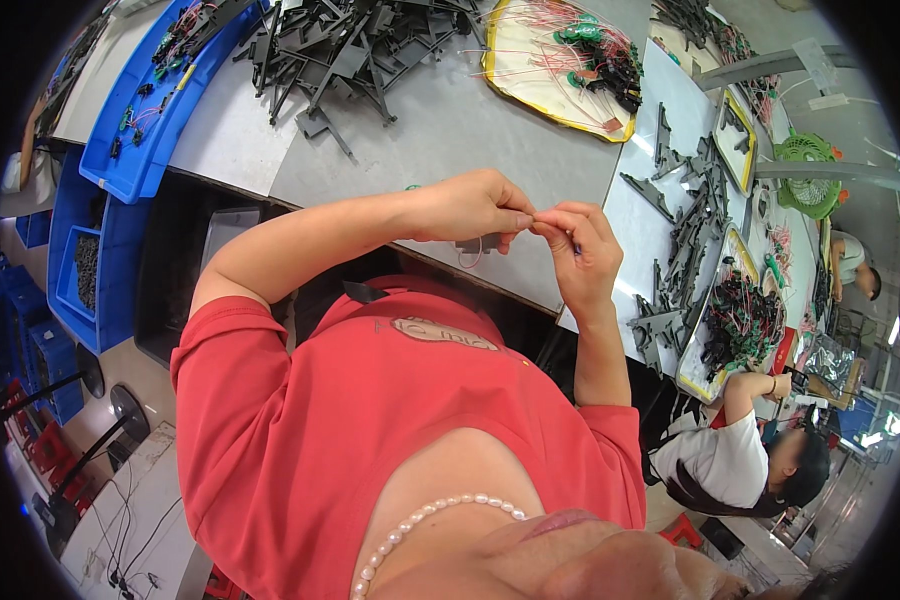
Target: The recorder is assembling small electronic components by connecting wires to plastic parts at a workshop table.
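Observation:
My left hand (pixel 475 207) and my right hand (pixel 582 252) meet at the fingertips just over the near edge of the grey worktable (pixel 440 130). Both are closed in a pinch. A loop of thin pale wire (pixel 467 265) hangs under my left hand, beside a small dark part (pixel 478 243) mostly covered by the fingers. What lies between the right fingertips is too small to make out. Behind my hands, a heap of dark grey plastic brackets (pixel 355 50) covers the table. Right of it stands a yellow-rimmed tray (pixel 510 92) with red wires and green pieces.
Blue bins (pixel 120 185) stand at the left. More dark brackets (pixel 685 230) lie on the white table to the right, near another tray (pixel 705 385) of wired parts. A green fan (pixel 808 175) stands farther off. A co-worker in white (pixel 725 460) sits at the right.

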Demonstrator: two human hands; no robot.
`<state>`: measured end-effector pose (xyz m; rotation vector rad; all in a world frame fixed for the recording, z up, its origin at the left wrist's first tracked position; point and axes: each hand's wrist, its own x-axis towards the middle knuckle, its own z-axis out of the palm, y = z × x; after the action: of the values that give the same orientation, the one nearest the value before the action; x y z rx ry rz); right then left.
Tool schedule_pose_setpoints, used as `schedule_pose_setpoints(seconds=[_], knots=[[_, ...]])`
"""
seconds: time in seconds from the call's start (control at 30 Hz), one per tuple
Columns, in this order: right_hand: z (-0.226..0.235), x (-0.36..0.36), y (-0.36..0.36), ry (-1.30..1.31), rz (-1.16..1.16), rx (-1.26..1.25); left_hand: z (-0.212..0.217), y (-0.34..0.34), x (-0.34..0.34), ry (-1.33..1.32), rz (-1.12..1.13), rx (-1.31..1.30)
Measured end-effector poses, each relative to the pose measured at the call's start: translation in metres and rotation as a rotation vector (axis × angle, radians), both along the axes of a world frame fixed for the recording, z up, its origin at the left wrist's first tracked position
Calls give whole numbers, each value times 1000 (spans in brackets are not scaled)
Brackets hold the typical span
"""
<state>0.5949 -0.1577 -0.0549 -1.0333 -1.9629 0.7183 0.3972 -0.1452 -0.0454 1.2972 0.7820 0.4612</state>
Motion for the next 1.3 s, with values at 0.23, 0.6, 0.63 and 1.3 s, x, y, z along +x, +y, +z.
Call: schedule_pose_setpoints(seconds=[0.23, 0.6, 0.63, 1.3], knots=[[4, 10, 9, -18, 164, 85, 0, -1, -1, 2, 14, 20], [-3, 8, -1, 284, 2, -413, 0, -6, 5, 76, 133, 118], [-5, 7, -3, 285, 0, -411, 0, -6, 5, 81, 163, 125], [-19, -16, -11, 596, -142, -514, 3, -17, 12, 137, 284, 285]])
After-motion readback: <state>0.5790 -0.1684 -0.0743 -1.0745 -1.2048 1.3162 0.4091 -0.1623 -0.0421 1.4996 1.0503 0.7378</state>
